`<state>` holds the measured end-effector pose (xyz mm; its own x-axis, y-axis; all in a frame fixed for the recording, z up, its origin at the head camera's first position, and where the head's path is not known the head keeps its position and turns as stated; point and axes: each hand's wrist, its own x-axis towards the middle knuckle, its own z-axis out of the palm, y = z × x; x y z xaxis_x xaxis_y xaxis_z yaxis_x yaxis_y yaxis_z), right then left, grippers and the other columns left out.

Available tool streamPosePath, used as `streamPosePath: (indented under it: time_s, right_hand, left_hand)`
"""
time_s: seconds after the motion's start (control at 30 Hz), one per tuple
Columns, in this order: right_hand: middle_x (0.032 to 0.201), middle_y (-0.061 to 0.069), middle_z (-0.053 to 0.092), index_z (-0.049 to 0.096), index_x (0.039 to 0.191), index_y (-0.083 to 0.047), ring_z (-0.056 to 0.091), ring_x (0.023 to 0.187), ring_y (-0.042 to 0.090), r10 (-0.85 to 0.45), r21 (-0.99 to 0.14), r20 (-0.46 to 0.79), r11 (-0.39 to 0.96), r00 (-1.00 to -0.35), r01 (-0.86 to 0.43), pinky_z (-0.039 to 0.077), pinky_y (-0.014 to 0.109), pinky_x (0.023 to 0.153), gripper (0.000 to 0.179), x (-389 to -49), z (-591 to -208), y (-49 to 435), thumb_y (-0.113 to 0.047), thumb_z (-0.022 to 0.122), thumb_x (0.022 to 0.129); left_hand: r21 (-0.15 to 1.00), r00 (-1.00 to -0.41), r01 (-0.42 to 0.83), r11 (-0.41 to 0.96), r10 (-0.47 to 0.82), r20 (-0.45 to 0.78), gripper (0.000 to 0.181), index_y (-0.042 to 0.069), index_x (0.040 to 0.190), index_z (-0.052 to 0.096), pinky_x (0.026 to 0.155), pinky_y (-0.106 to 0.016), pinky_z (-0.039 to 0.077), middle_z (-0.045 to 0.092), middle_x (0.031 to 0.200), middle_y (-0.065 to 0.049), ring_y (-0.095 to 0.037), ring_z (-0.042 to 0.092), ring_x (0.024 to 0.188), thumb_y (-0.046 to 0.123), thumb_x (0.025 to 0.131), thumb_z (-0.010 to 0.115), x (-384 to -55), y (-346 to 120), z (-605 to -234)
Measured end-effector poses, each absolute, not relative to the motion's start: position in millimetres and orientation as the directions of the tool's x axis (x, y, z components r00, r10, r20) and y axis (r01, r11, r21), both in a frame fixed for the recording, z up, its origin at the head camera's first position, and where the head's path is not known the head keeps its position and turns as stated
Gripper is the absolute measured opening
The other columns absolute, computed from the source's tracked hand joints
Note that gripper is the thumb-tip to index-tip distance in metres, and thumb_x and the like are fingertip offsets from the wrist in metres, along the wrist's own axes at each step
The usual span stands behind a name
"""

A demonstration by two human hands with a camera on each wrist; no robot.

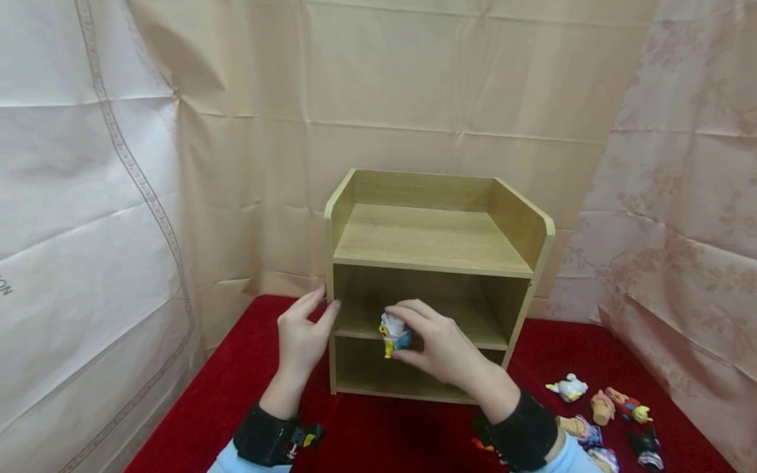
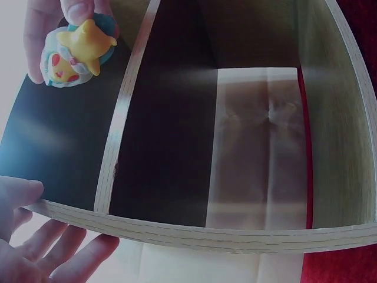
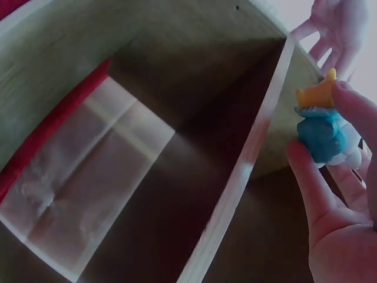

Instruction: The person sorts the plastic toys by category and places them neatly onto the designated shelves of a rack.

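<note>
My right hand [image 1: 443,345] pinches a small toy figurine [image 1: 394,330] between thumb and fingers, in front of the wooden shelf's middle compartment. The figurine has a white top, a blue back and yellow parts; its yellow and red front shows in the left wrist view. With the thumb inside and the fingers outside, my left hand [image 1: 300,338] grips the left side panel of the wooden shelf [image 1: 434,238]. In the right wrist view, the blue back of the figurine [image 3: 321,135] faces the camera.
Several other toy figurines lie on the red cloth [image 1: 390,437] to the right, among them a white one [image 1: 570,387] and a black one [image 1: 647,450]. Behind the shelf hangs a beige curtain [image 1: 384,79]. The lowest compartment lacks a back panel in the wrist views.
</note>
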<state>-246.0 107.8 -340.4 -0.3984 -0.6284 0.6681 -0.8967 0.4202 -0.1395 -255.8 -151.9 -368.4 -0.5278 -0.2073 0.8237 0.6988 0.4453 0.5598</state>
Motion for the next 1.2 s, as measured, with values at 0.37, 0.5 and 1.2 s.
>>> streamPosePath:
  time_s: [0.37,0.5,1.2]
  right_hand:
    - [0.13,0.001,0.056,0.062,0.131,-0.007,0.063,0.106,0.01,-0.715,-0.133,0.594,0.366,-0.37,-0.921,0.054,0.019,0.089,0.06,-236.7,-363.2,91.3,-0.017,0.091,0.079]
    - [0.13,-0.001,0.054,0.06,0.131,-0.009,0.063,0.105,0.007,-0.744,-0.151,0.541,0.374,-0.393,-0.915,0.053,0.016,0.088,0.058,-235.4,-374.5,86.5,-0.016,0.089,0.082]
    - [0.133,0.007,0.056,0.061,0.137,-0.006,0.062,0.104,0.012,-0.774,-0.23,0.17,0.571,-0.61,-0.788,0.054,0.021,0.081,0.058,-258.3,-410.0,73.0,-0.021,0.085,0.086]
  left_hand:
    - [0.554,-0.524,0.699,0.453,-0.203,0.827,0.041,-0.004,0.124,0.071,0.086,-0.04,0.058,0.072,0.118,-0.017,-0.026,0.071,0.104,0.001,0.084,0.083,-256.7,-153.9,-368.2]
    - [0.557,-0.527,0.698,0.45,-0.204,0.825,0.041,-0.003,0.124,0.071,0.085,-0.042,0.058,0.072,0.118,-0.016,-0.026,0.071,0.104,0.002,0.085,0.083,-257.0,-154.6,-368.6]
    - [0.559,-0.532,0.704,0.438,-0.196,0.824,0.041,-0.004,0.124,0.07,0.086,-0.023,0.055,0.073,0.117,-0.016,-0.026,0.072,0.102,0.0,0.085,0.082,-255.1,-153.7,-367.4]
